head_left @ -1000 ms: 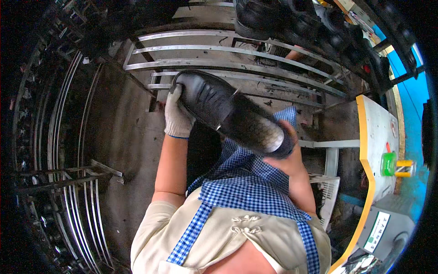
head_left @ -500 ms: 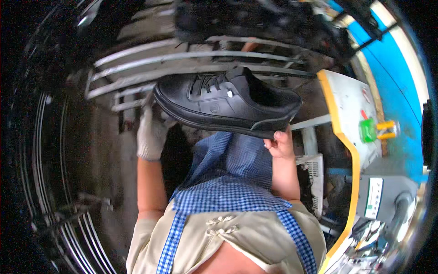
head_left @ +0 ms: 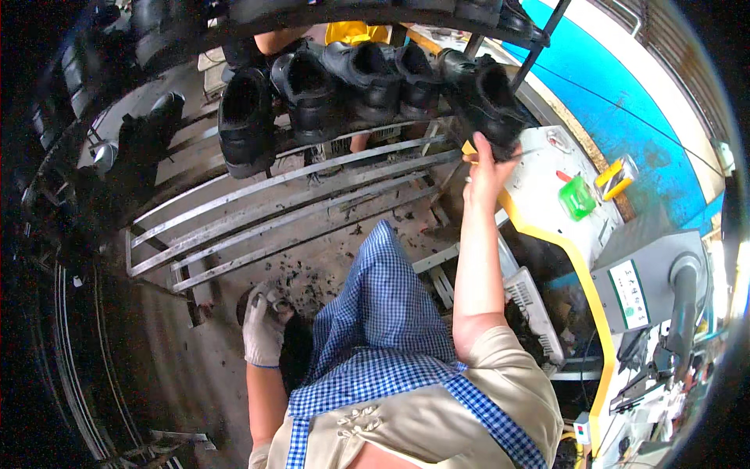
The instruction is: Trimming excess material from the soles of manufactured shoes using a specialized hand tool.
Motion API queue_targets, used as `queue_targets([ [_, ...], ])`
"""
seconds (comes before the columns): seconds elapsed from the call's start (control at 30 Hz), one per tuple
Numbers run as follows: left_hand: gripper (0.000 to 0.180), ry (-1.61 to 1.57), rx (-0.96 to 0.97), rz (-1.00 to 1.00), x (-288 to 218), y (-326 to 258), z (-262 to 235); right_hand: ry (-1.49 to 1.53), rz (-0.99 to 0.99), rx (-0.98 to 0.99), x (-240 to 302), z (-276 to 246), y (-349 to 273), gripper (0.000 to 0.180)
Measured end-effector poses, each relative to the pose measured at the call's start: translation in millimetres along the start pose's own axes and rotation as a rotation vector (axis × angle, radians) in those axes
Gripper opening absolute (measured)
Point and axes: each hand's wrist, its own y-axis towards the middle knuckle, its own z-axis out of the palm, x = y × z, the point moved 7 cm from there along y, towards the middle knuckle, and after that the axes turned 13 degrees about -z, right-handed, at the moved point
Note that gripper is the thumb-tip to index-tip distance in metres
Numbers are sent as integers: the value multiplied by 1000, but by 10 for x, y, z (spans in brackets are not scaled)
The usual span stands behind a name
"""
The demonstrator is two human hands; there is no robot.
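A black lace-up shoe [head_left: 494,105] is at the right end of a rack row, its heel toward me. My right hand [head_left: 489,170], bare, reaches up and grips that heel, thumb on the back of it. Beside it in the same row stand several similar black shoes [head_left: 373,78], heels facing me. My left hand [head_left: 264,332], in a pale knit glove, hangs low at my left side with curled fingers. A dark rounded shape shows behind those fingers; what they hold, if anything, is hard to make out.
Bare metal rails [head_left: 289,203] of a lower rack cross ahead. On the right stands a white worktable with a yellow edge [head_left: 598,277], bearing a green container [head_left: 576,198], a yellow can [head_left: 616,178] and a grey machine [head_left: 648,273] with a hose. A white basket [head_left: 535,313] sits beneath.
The black shoe has gone from before my chest up to the rack at the upper right, in my right hand. My left hand has let go of its toe and dropped lower.
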Motion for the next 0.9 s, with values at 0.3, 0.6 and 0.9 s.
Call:
queue_targets([
  [0.3, 33, 28, -73, -2, 33, -23, -43, -237, 277, 81, -1043, 186, 307, 70],
  [0.6, 31, -11, -26, -35, 81, -5, -38, -494, -181, 393, -1137, 550, -235, 93],
  [0.9, 29, 31, -25, -53, 137, -31, 138, -344, -222, 290, -931, 542, -36, 83],
])
